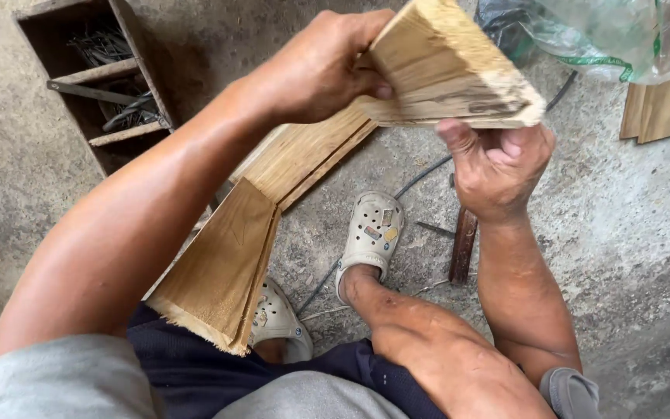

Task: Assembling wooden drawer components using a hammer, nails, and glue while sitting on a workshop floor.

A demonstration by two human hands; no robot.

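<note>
Left hand [316,70] fingers clamp the wood frame's [436,66] upper corner; right hand [498,167] pinches its underside from below; its long arm runs down-left toward the lap.

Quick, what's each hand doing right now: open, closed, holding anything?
Left hand: closed on the top of the wooden board, fingers wrapped over its edge.
Right hand: curled under the same board's near end, thumb against its underside.

This is a rough carpentry workshop, worked at floor level. The bare concrete floor [630,225] is stained and dusty, a wooden tool box [91,77] holds nails and metal tools, and sawn wooden boards [657,109] lie about beside a plastic bag [614,35].
</note>
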